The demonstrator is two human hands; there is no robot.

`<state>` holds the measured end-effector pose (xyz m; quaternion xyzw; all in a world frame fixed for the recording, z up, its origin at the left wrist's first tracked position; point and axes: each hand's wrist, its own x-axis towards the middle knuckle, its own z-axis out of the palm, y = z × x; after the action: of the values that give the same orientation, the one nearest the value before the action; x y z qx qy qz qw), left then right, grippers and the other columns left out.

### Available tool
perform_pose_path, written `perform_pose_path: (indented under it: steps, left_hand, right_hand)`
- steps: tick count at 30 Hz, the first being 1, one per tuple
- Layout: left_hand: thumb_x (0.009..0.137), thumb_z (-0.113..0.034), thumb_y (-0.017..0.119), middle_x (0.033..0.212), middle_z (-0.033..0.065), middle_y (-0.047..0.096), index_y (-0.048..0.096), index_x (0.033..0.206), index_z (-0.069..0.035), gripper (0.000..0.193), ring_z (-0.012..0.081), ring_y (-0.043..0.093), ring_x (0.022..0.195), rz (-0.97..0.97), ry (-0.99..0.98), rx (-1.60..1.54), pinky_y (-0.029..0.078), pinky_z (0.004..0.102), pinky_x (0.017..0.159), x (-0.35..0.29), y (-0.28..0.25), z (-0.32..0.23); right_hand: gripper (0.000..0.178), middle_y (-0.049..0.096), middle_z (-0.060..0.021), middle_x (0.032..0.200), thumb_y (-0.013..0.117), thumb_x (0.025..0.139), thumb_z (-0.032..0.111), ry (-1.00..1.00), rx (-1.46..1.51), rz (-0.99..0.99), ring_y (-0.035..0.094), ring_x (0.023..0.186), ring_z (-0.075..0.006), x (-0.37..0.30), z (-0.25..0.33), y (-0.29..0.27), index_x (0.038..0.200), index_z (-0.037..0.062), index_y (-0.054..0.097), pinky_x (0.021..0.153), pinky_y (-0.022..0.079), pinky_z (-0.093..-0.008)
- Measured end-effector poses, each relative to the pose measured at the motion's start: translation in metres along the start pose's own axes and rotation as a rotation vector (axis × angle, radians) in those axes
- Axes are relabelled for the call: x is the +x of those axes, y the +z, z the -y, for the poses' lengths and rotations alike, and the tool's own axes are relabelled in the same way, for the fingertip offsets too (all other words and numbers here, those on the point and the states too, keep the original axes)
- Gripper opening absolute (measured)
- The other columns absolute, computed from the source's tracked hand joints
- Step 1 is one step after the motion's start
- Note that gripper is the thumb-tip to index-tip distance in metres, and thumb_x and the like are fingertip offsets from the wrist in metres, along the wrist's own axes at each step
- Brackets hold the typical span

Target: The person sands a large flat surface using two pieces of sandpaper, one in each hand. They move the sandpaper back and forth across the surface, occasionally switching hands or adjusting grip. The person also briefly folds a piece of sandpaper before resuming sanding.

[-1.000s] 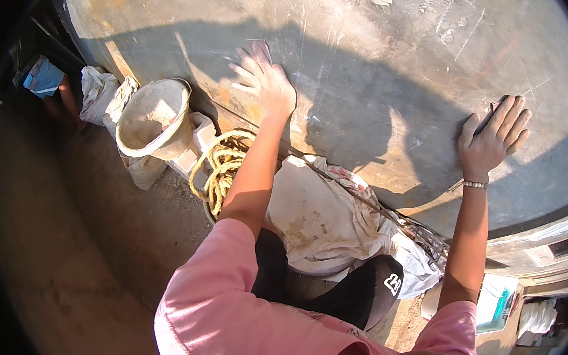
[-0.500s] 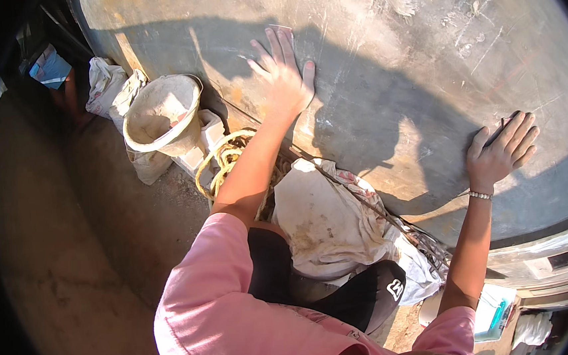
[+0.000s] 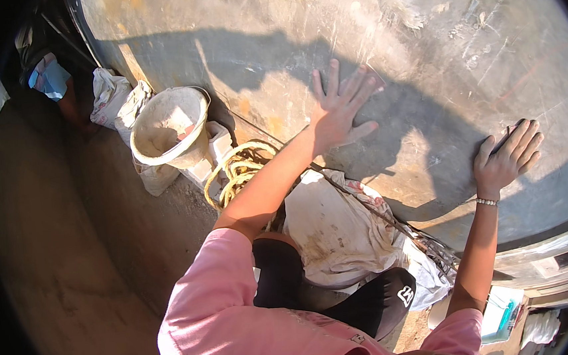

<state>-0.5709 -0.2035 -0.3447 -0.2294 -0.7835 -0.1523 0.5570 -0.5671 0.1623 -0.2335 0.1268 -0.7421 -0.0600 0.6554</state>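
Your left hand point(image 3: 344, 109) is what has just shifted: it has slid down and across the grey, scratched, plaster-like wall point(image 3: 424, 93) toward your right, and now sits at about half past one from the middle of your view. Its fingers are fanned wide and straight, the thumb well out toward three o'clock. A thin edge point(image 3: 376, 75) shows beside the fingertips — whether you have something pinned under them, I cannot tell.

Your right hand point(image 3: 506, 156), at three o'clock, has kept nearly the same spot on the wall, palm toward it, fingers straight and close together, thumb apart. A thin dark edge point(image 3: 510, 131) peeks out between thumb and forefinger; what it belongs to is hidden.

So the left looks to be doing the travelling over the wall, which fills your view from eleven to three o'clock, while the right seems to brace. Your left forearm passes close over the coiled, yellow, thick rope point(image 3: 236, 174) — the round, pale-crusted bucket point(image 3: 198, 144) stands farther out, toward ten o'clock.
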Motion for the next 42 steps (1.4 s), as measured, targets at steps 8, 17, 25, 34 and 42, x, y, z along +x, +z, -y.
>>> perform_pose_path:
  steps: [8, 17, 25, 34, 42]
  left_hand:
    - [0.096, -0.052, 0.063, 0.178, 0.0098, 0.022, 0.032, 0.169, -0.014, 0.088, 0.0588, 0.017, 0.157, -0.155, -0.152, 0.316, 0.005, 0.0811, 0.119, 0.059, -0.010, 0.070]
    - [0.094, -0.047, 0.065, 0.177, 0.0178, 0.021, 0.032, 0.168, -0.011, 0.088, 0.0598, 0.009, 0.158, 0.143, 0.255, 0.158, 0.001, 0.0799, 0.120, 0.021, -0.011, 0.023]
    - [0.100, -0.052, 0.058, 0.181, 0.0126, -0.004, 0.006, 0.174, -0.015, 0.098, 0.0532, -0.007, 0.162, -0.143, -0.865, 0.235, -0.002, 0.0764, 0.123, -0.029, -0.015, 0.120]
    - [0.091, -0.054, 0.071, 0.167, 0.0273, 0.036, 0.046, 0.160, -0.008, 0.086, 0.0616, 0.017, 0.156, 0.170, 0.122, 0.168, 0.018, 0.0820, 0.115, -0.084, 0.021, -0.010]
    - [0.097, -0.045, 0.062, 0.175, 0.0257, 0.015, 0.022, 0.168, 0.000, 0.093, 0.0559, 0.006, 0.160, -0.104, -0.657, 0.145, 0.002, 0.0764, 0.121, -0.075, 0.026, 0.037]
  right_hand:
    - [0.079, 0.031, -0.0208, 0.173, 0.050, 0.100, 0.042, 0.002, -0.010, 0.028, 0.022, 0.162, -0.0419, 0.000, 0.001, -0.003, 0.165, -0.0006, 0.034, 0.131, 0.004, -0.0552]
    - [0.077, 0.032, -0.0210, 0.173, 0.051, 0.100, 0.037, 0.002, 0.008, 0.012, 0.021, 0.162, -0.0414, 0.002, 0.005, -0.006, 0.164, -0.0011, 0.035, 0.131, 0.005, -0.0552]
    - [0.077, 0.032, -0.0217, 0.173, 0.050, 0.101, 0.039, 0.034, -0.004, 0.040, 0.021, 0.162, -0.0418, 0.000, 0.005, -0.006, 0.165, -0.0005, 0.034, 0.131, 0.005, -0.0555]
    - [0.077, 0.028, -0.0224, 0.174, 0.048, 0.103, 0.041, -0.032, 0.002, 0.012, 0.019, 0.163, -0.0428, -0.001, 0.004, -0.004, 0.166, 0.0002, 0.032, 0.130, 0.006, -0.0569]
    - [0.078, 0.026, -0.0245, 0.174, 0.048, 0.103, 0.040, 0.007, -0.014, 0.025, 0.016, 0.163, -0.0438, -0.008, 0.003, 0.001, 0.166, -0.0019, 0.029, 0.130, 0.005, -0.0572]
